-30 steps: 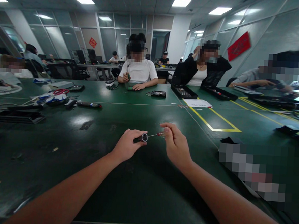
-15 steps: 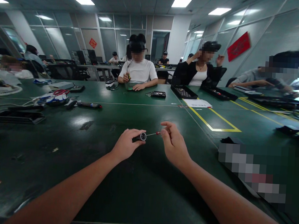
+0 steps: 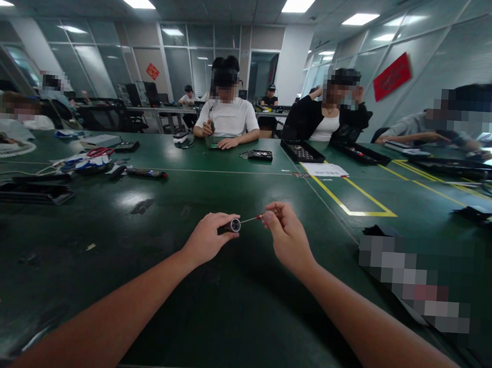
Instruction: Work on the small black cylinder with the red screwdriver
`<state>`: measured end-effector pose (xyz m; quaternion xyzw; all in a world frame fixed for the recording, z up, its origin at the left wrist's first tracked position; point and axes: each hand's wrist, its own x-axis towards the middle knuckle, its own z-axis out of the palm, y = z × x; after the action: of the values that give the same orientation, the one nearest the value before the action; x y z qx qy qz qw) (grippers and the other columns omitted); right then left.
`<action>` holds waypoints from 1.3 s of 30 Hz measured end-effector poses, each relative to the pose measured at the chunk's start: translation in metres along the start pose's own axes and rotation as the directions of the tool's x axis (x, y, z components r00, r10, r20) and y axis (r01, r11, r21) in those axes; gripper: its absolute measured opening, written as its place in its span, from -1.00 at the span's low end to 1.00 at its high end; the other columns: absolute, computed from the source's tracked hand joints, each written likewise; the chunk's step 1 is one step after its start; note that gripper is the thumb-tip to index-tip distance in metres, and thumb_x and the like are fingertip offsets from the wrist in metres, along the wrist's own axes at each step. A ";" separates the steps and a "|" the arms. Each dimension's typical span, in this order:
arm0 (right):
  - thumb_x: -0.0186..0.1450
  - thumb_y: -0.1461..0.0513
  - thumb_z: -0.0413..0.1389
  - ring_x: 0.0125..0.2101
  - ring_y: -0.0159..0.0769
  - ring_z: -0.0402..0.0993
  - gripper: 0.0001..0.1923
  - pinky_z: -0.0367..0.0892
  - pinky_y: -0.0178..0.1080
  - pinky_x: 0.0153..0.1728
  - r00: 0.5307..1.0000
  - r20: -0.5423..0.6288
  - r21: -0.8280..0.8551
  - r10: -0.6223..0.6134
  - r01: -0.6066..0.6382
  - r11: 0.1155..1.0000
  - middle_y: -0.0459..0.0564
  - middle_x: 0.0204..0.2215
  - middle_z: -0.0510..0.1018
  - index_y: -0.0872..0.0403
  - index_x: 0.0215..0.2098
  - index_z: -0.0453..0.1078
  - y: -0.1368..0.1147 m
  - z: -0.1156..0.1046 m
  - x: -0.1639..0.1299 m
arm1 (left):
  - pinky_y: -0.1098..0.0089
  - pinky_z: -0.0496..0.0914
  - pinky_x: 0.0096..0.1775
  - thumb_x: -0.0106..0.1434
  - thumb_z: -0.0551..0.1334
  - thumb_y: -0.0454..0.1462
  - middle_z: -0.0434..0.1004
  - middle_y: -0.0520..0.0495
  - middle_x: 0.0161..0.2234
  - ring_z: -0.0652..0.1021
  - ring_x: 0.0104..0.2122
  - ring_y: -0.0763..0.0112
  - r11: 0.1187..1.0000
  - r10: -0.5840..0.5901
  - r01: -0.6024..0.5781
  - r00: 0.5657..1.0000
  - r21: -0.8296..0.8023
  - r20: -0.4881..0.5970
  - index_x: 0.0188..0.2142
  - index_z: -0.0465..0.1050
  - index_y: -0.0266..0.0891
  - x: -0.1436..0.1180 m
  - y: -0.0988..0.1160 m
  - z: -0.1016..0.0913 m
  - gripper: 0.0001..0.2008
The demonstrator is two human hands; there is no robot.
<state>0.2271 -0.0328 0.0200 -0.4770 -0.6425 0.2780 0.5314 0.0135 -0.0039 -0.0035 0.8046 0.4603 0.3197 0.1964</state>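
My left hand (image 3: 208, 236) is closed around a short dark cylinder (image 3: 235, 225) with a pale ring at its round end, which faces me. Its kind I cannot make out, and the fingers cover most of its body. In my right hand (image 3: 288, 235) is a small screwdriver (image 3: 250, 220) with a thin metal shaft and a reddish handle, gripped between thumb and fingers. The shaft points left, and its tip is at the rim of the cylinder; whether it touches or enters is too small to tell. Both hands are above the green table (image 3: 238, 317).
A dark pouch-like item (image 3: 414, 288), partly blurred, lies at the right. Red-handled scissors (image 3: 100, 152), cables and a dark pen-shaped tool (image 3: 147, 173) are at the left. Black trays (image 3: 303, 152) stand at the far side, where a person in white (image 3: 228, 116) works.
The fingers of my right hand have curled more around the screwdriver handle, and the handle end tilts slightly higher. My left hand and the cylinder have stayed nearly in place.
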 end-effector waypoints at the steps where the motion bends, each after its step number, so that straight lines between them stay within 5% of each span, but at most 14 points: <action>1: 0.41 0.08 0.02 -0.34 -0.24 0.47 -0.78 0.37 -0.16 -0.29 1.000 -0.004 0.033 0.014 -0.014 0.999 -0.01 -0.32 0.55 0.03 -0.11 0.36 0.001 0.001 0.001 | 0.08 0.35 0.10 0.25 0.37 -0.27 0.58 -0.04 0.02 0.52 0.01 0.18 1.000 0.000 0.000 1.000 0.004 0.003 0.09 0.50 -0.06 0.000 0.000 0.000 -0.60; 5: 0.41 0.02 0.01 -0.44 -0.28 0.43 -0.72 0.36 -0.17 -0.33 0.983 -0.095 0.182 0.157 -0.138 0.974 -0.07 -0.45 0.49 0.03 -0.24 0.39 0.008 0.003 0.008 | -0.07 0.20 0.24 0.29 0.34 -0.26 0.56 -0.03 0.06 0.49 0.07 0.17 0.997 0.043 -0.046 0.998 0.056 0.044 0.13 0.46 -0.02 -0.001 0.003 -0.001 -0.59; 10: 0.35 0.02 0.08 -0.61 -0.39 0.23 -0.70 0.37 -0.21 -0.44 0.859 0.032 0.543 0.511 -0.444 0.713 -0.19 -0.61 0.32 0.04 -0.42 0.34 0.020 0.004 0.016 | -0.17 0.00 0.31 0.32 0.30 -0.27 0.52 -0.02 0.10 0.45 0.13 0.18 0.987 0.091 -0.099 0.993 0.123 0.075 0.16 0.42 0.03 0.000 0.007 -0.006 -0.58; 16: 0.35 -0.03 0.10 -0.46 -0.32 0.43 -0.71 0.42 -0.19 -0.33 0.958 -0.113 0.408 0.263 -0.197 0.892 -0.12 -0.46 0.48 0.02 -0.29 0.36 0.021 0.006 0.012 | -0.13 0.11 0.28 0.31 0.32 -0.21 0.56 -0.07 0.06 0.49 0.08 0.17 0.996 0.036 -0.039 0.998 0.085 0.043 0.15 0.43 -0.06 0.001 0.007 -0.006 -0.59; 20: 0.43 -0.02 0.01 -0.40 -0.30 0.47 -0.71 0.40 -0.16 -0.30 0.984 -0.112 0.254 0.136 -0.104 0.962 -0.09 -0.39 0.51 0.02 -0.20 0.34 0.017 0.006 0.008 | -0.12 0.13 0.26 0.29 0.34 -0.20 0.57 -0.06 0.02 0.50 0.04 0.14 0.997 0.024 -0.027 0.999 0.072 0.045 0.14 0.44 -0.06 0.000 0.009 -0.006 -0.58; 33: 0.47 -0.02 -0.07 -0.50 -0.30 0.38 -0.60 0.26 -0.22 -0.43 0.994 -0.095 -0.062 -0.058 0.053 0.997 -0.09 -0.52 0.47 0.02 -0.30 0.46 -0.007 -0.001 -0.004 | -0.10 0.11 0.27 0.27 0.37 -0.23 0.57 -0.04 0.05 0.50 0.07 0.17 0.998 0.029 -0.031 0.999 0.056 0.044 0.12 0.46 -0.04 -0.001 0.007 0.000 -0.58; 39: 0.48 0.10 -0.09 -0.32 -0.22 0.51 -0.71 0.35 -0.16 -0.25 0.993 -0.010 -0.133 -0.114 0.112 0.985 -0.02 -0.32 0.57 0.01 -0.01 0.40 -0.008 -0.002 -0.007 | -0.09 0.16 0.25 0.27 0.36 -0.25 0.58 -0.05 0.04 0.51 0.07 0.16 1.000 0.012 -0.013 1.000 0.027 0.025 0.11 0.47 -0.04 -0.001 0.003 -0.001 -0.59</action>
<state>0.2262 -0.0420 0.0244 -0.4765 -0.6807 0.2000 0.5192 0.0143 -0.0066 -0.0013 0.8140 0.4568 0.3045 0.1894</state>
